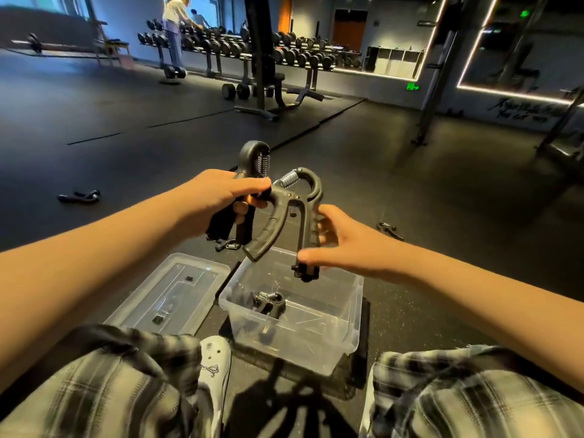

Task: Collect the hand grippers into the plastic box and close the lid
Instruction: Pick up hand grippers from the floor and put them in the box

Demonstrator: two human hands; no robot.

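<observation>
The collecting step is in hand, with the lid not yet fitted. Two grippers are held in the air above the far rim of the clear, open-topped plastic box (357, 298), which stands on the dark rubber gym floor (442, 216) between the person's knees.

A black plastic hand gripper with padded handles and a steel spring (252, 156) is held upright in the left hand (221, 197), whose fingers are curled round its handles. A second black hand gripper with ribbed handles (278, 222) is pinched near its spring by the same hand's fingertips and hangs over the box. Its right-hand handle is touched by the right hand (350, 245), which is spread wide, fingers nearly straight behind the handle and thumb in front; a firm hold is not seen.

One black gripper (268, 303) already lies inside the box. The clear lid (177, 289) lies flat on the floor just beside the box's left edge.

Next, the held grippers would probably be lowered into the box and let go. Three more are left on the floor: one well off to the left (79, 196), one beyond the box's far edge (227, 246), one near its right side (390, 230). The lid is needed last.
</observation>
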